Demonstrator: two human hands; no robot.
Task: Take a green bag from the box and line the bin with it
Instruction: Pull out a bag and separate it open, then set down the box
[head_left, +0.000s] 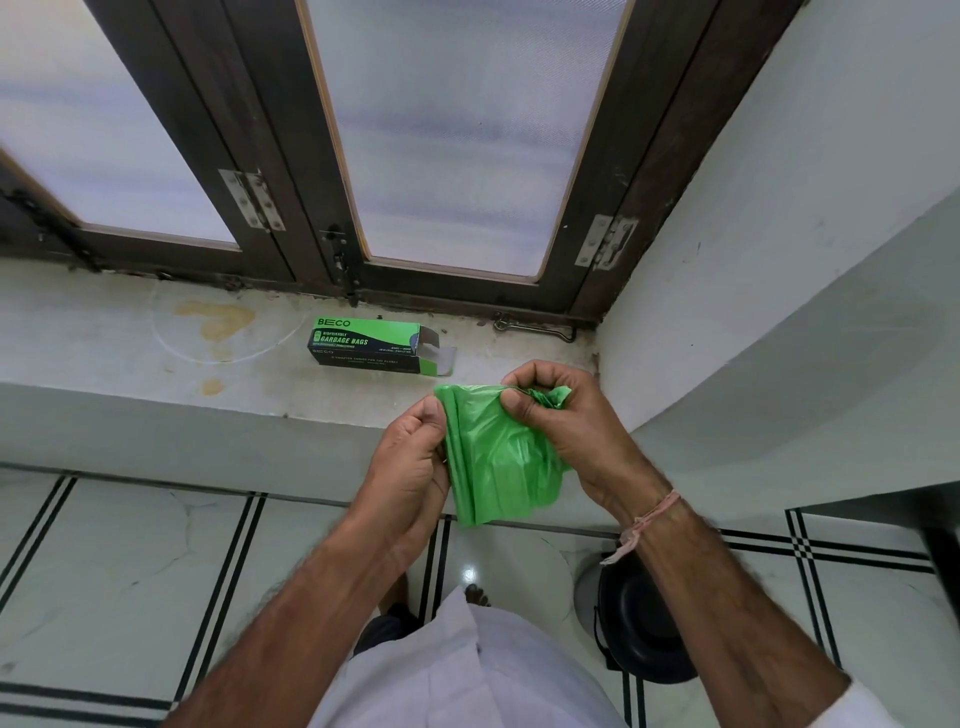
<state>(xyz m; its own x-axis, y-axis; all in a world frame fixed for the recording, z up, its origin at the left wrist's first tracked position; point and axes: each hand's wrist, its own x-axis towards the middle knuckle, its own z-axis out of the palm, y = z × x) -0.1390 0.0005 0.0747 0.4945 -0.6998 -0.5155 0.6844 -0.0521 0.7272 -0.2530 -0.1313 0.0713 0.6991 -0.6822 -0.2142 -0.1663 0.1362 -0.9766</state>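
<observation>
Near the box (371, 345), left grip (410, 467) and right grip (566, 431) pinch the green bag (493, 462). Below the box, the right forearm (727, 597) half-hides the bin (644, 629).

- The green bag (493, 457) is thin, crinkled plastic with a soft sheen.
- The box (371, 345) is printed card, matt.
- The window frame (270, 156) is dark, worn wood with metal hinges (253, 200).
- The floor (130, 571) is glossy tile.
</observation>
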